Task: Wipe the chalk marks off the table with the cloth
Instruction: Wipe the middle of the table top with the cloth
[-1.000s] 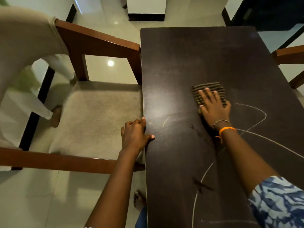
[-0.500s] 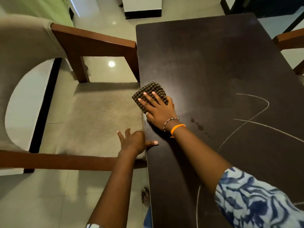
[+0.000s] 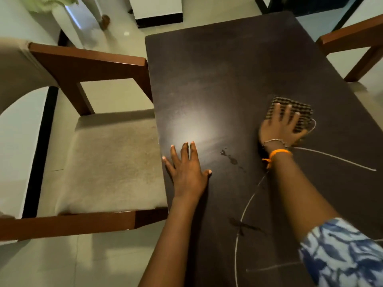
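A dark brown table [image 3: 217, 69] fills the middle and right of the head view. My right hand [image 3: 279, 127] presses flat on a folded checked cloth [image 3: 298, 112] at the table's right side, fingers spread over it. White chalk marks [image 3: 335, 158] run from beside the cloth to the right, and a long curved line [image 3: 246, 206] goes down toward the near edge. My left hand [image 3: 186, 168] lies flat and open on the table near its left edge, holding nothing. A few small wet spots [image 3: 230, 156] sit between my hands.
A wooden armchair [image 3: 89, 59] with a beige cushion [image 3: 107, 162] stands tight against the table's left edge. Another wooden chair arm [image 3: 352, 36] shows at the far right. A person's feet [image 3: 105, 21] are on the tiled floor at the back left.
My right hand swept the cloth from the table's left edge to the right side, by the chalk loop. My left hand moved from the table edge to lie flat on top.
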Motion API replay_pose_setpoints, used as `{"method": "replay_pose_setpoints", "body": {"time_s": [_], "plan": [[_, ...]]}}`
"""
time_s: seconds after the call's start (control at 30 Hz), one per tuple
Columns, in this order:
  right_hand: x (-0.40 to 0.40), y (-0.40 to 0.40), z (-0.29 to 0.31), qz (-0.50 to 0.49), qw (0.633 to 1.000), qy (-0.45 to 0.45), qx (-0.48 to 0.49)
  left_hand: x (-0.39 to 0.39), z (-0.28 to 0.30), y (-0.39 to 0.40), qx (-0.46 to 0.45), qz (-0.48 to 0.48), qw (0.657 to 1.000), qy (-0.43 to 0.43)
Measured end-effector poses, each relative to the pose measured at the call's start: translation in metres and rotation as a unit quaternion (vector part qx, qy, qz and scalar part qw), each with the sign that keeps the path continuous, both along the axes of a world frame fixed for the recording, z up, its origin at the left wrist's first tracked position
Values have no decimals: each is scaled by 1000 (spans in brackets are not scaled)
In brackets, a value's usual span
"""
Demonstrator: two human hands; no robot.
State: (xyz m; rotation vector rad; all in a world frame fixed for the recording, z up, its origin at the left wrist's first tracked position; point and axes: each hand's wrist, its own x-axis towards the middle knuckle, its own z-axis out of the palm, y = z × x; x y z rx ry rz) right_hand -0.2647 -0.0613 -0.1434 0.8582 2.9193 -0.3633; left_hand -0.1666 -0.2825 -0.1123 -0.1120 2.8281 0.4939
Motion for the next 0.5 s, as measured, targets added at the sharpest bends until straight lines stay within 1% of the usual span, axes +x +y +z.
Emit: {"method": "replay_pose_setpoints", "body": {"time_s": [0.03,0.07,0.1,0.17,0.2,0.27,0.3,0.37,0.43,0.5], "plan": [[1,-18,0,14,1000,7,-1,-3,0,9,3,-12,1000,-4],[2,-34,0,61,998,11,6,-7,0,20,5,-26,1000,-7],[3,-47,-2,130,991,14,19,-12,1,29,6,-42,999,-6],[11,-58,-6,283,958,15,41,-21,4,49,3,-71,997,-3],[13,-56,-7,343,938,17,44,-26,5,56,2,-79,997,1],[13,-29,-5,402,915,23,37,-39,9,75,-5,-97,995,1],[10,-9,-5,404,914,24,34,-45,11,85,-15,-108,994,-1],[4,38,-4,367,929,18,47,-55,15,102,-50,-133,990,-10],[-2,92,-2,302,951,7,69,-63,16,118,-98,-156,982,-30],[-5,147,1,228,971,1,66,-67,16,129,-155,-177,971,-41]]}}
